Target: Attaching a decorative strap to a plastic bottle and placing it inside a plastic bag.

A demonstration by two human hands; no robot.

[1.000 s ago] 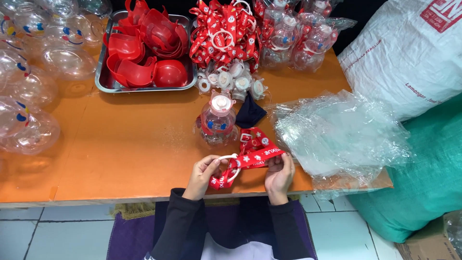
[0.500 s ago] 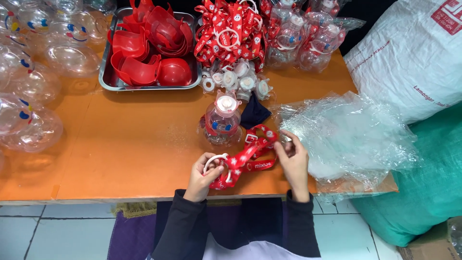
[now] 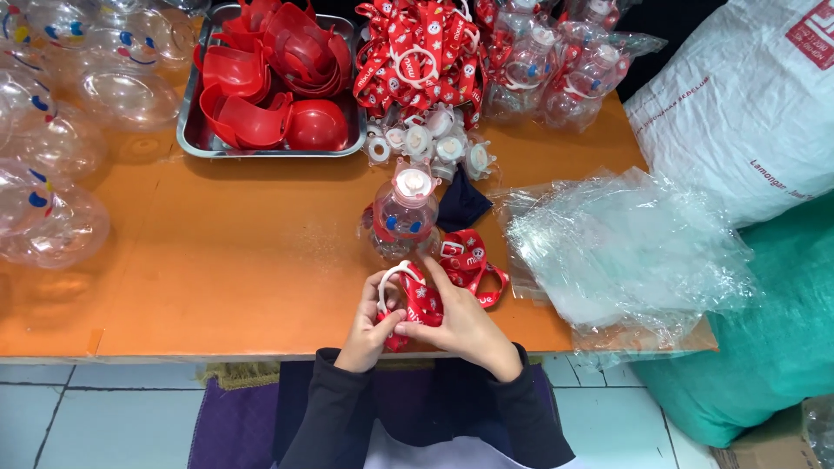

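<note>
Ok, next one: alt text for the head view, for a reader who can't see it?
Seen from above, a person's left hand and right hand together hold a red patterned strap with a white ring at the near edge of an orange table. Just beyond stands a small clear bottle, with crumpled clear plastic bags to the right.

You look down on an orange table (image 3: pixel 217 260) — pale floor tiles (image 3: pixel 104 417) below its front edge, a purple mat (image 3: pixel 234 430) there too — evenly lit.

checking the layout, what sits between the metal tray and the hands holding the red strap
In the head view, only bare orange table lies between the metal tray and the hands with the red strap.
</note>
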